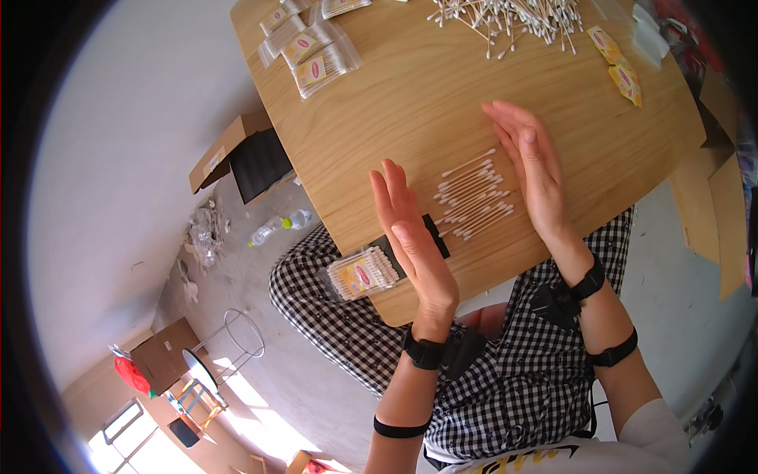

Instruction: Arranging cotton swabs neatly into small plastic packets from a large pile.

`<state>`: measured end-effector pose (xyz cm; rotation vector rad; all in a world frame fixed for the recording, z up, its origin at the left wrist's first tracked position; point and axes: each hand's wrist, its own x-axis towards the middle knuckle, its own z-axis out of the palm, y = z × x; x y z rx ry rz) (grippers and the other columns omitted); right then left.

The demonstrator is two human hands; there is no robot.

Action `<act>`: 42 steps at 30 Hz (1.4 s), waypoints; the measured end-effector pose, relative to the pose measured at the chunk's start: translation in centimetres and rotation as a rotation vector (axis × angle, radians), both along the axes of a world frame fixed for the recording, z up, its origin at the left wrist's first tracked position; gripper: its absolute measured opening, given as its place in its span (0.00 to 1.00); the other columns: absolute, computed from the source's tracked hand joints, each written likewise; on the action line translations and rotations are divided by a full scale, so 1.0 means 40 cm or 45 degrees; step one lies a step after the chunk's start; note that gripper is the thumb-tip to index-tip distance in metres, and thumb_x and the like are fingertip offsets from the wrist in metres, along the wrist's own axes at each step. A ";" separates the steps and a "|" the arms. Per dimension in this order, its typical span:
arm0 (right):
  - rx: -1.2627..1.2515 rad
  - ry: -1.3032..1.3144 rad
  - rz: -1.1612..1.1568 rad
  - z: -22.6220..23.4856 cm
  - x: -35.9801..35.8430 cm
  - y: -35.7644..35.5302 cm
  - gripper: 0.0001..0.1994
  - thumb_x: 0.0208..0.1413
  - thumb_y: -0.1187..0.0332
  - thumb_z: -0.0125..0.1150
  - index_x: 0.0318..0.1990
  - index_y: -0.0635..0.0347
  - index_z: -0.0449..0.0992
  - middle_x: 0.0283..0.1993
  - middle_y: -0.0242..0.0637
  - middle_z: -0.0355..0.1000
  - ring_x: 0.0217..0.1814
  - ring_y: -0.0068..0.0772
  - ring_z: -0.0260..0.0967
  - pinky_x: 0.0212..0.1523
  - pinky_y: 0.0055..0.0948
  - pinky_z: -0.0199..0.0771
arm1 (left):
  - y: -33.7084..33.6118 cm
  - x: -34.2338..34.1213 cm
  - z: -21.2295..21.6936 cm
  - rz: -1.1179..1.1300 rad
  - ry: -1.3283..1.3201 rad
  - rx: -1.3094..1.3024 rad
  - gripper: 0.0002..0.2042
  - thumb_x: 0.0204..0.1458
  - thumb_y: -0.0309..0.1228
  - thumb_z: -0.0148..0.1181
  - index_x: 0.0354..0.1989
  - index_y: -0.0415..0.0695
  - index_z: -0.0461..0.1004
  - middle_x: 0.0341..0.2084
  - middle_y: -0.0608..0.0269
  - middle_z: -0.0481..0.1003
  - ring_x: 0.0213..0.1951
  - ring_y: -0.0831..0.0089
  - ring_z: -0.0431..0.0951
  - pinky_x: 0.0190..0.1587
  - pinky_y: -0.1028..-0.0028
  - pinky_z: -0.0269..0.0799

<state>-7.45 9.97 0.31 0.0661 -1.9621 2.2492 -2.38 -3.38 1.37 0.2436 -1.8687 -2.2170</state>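
A loose row of cotton swabs (pixel 475 193) lies on the wooden table (pixel 379 126), roughly side by side with white tips at both ends. To its left stands my left hand (pixel 412 237), fingers stretched upward and holding nothing. My right hand (pixel 539 174) is held at the row's right side, its palm turned inward and its fingers extended, also holding nothing. Next to my left hand, a clear bag of cotton swabs (pixel 362 272) with a yellow label lies at the table's near left edge. A dark flat piece (pixel 435 235) shows partly behind that hand.
A heap of loose swabs (pixel 525 20) covers the far side. Several filled swab bags (pixel 320 67) lie at the far left. Yellow label cards (pixel 620 67) are at the far right. Beside the table are an opened cardboard box (pixel 229 150) and plastic bottles (pixel 268 229) on the floor.
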 end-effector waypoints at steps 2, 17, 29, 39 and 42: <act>-0.033 -0.015 0.045 0.007 -0.001 -0.006 0.25 0.68 0.53 0.37 0.58 0.66 0.63 0.59 0.44 0.65 0.65 0.32 0.57 0.67 0.32 0.53 | 0.013 0.001 -0.005 -0.028 0.022 -0.013 0.37 0.62 0.58 0.28 0.70 0.42 0.39 0.69 0.50 0.45 0.71 0.58 0.42 0.71 0.60 0.35; -0.071 -0.015 0.179 -0.009 0.052 -0.023 0.30 0.67 0.48 0.32 0.60 0.68 0.60 0.62 0.49 0.61 0.69 0.38 0.54 0.70 0.37 0.49 | 0.037 -0.005 -0.005 -0.168 0.004 0.032 0.40 0.60 0.62 0.28 0.71 0.42 0.38 0.70 0.51 0.42 0.72 0.60 0.38 0.71 0.61 0.29; -0.002 -0.016 0.185 0.006 0.102 -0.003 0.33 0.66 0.44 0.31 0.63 0.68 0.57 0.64 0.50 0.57 0.71 0.41 0.49 0.71 0.40 0.46 | 0.063 0.022 -0.007 -0.136 0.092 -0.103 0.41 0.60 0.61 0.34 0.70 0.39 0.40 0.70 0.46 0.42 0.71 0.55 0.38 0.70 0.58 0.31; -0.039 0.073 -0.073 -0.003 0.088 0.066 0.27 0.67 0.51 0.38 0.58 0.68 0.62 0.61 0.49 0.62 0.67 0.40 0.57 0.68 0.41 0.53 | 0.055 0.057 -0.018 -0.528 -0.054 -1.923 0.50 0.51 0.63 0.46 0.65 0.25 0.47 0.67 0.35 0.45 0.70 0.45 0.42 0.68 0.50 0.42; 0.262 0.071 -0.094 0.004 0.084 0.077 0.15 0.64 0.65 0.51 0.53 0.65 0.69 0.55 0.43 0.69 0.59 0.33 0.65 0.60 0.34 0.63 | 0.053 0.058 -0.022 -0.508 -0.022 -1.900 0.49 0.52 0.63 0.46 0.65 0.25 0.47 0.67 0.35 0.46 0.69 0.45 0.44 0.68 0.50 0.43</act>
